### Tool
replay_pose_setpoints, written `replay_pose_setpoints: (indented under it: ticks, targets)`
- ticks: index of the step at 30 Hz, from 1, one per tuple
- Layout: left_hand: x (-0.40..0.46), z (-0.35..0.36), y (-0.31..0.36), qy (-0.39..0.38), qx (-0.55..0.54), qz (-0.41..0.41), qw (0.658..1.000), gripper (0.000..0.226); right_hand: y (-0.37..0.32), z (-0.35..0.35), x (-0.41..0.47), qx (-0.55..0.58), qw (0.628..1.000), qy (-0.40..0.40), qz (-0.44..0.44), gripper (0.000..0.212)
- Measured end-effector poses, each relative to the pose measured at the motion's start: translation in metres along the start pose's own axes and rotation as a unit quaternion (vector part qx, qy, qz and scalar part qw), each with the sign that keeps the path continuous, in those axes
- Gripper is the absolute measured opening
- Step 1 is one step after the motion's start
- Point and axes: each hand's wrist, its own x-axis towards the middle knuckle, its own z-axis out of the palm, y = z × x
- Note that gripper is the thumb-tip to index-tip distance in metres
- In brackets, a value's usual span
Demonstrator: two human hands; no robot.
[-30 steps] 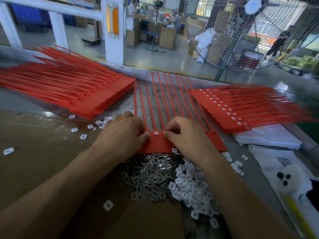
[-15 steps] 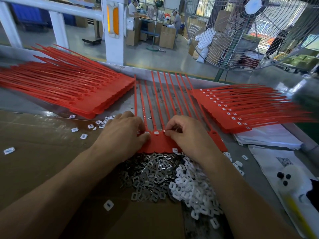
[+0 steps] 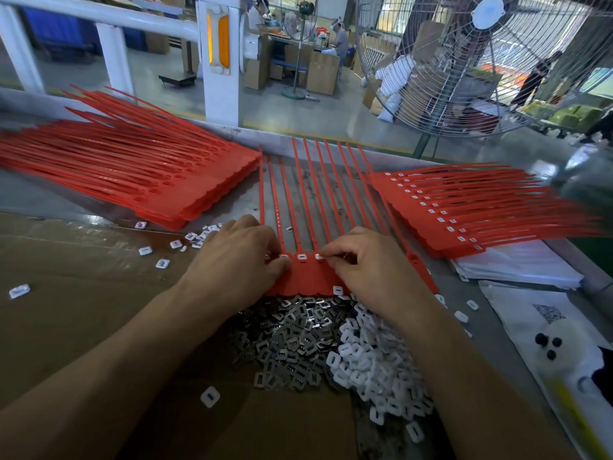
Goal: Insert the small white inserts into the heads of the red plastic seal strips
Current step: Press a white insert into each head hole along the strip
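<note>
Right now we've got one sheet of red seal strips (image 3: pixel 310 277) flat on the bench btwn both hands, heads toward us, tails fanned away, prob. so the sockets face up w/in easy reach. Our left hand (image 3: pixel 237 260) rests on the sheet's left end w/ fingers curled down onto the heads, pinning it so it won't slide. Our right hand (image 3: pixel 368 263) has fingertips pinched at a head socket, apparently pressing a white insert (image 3: pixel 319 256) home; whether the insert is gripped or just pushed we can't tell. Two heads just left of it already show white, e.g. a seated insert (image 3: pixel 302 256). The white inserts pile (image 3: pixel 371 366) sits right under the right wrist, touching the metal clips pile (image 3: pixel 292 340), so refills are a short reach. The unfilled stack (image 3: pixel 139 180) lies left, the finished stack (image 3: pixel 464 210) right w/ white dots in every head: looks like a left-to-right flow. A spare insert (image 3: pixel 337 289) lies on the sheet's near edge.
</note>
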Motion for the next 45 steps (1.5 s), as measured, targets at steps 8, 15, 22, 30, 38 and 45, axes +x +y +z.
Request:
replay_pose_setpoints:
  ticks: [8, 15, 22, 30, 38, 45]
  targets:
    - [0.002, 0.002, -0.001, 0.002, 0.004, 0.002, 1.000, 0.028, -0.013, 0.001, -0.004, -0.119, 0.992, -0.043, -0.029, 0.033]
    - [0.002, 0.002, 0.001, -0.001, 0.008, -0.003, 1.000, 0.029, -0.021, 0.000, -0.003, -0.172, 0.984, -0.035, -0.013, 0.032]
    - [0.000, 0.000, 0.002, 0.003, 0.005, -0.001, 1.000, 0.027, -0.027, 0.003, 0.000, -0.192, 0.980, -0.040, -0.023, 0.023]
    - [0.000, -0.001, 0.001, -0.003, -0.007, 0.000, 1.000, 0.028, 0.004, -0.024, -0.010, -0.003, 0.997, -0.075, 0.026, 0.013]
    - [0.000, -0.001, 0.002, 0.001, -0.003, -0.001, 1.000, 0.028, 0.004, -0.034, -0.013, 0.025, 0.990, -0.136, 0.032, 0.008]
    - [0.000, -0.001, 0.002, -0.001, 0.001, -0.002, 1.000, 0.028, 0.006, -0.027, -0.011, 0.013, 0.988, -0.148, 0.038, 0.012]
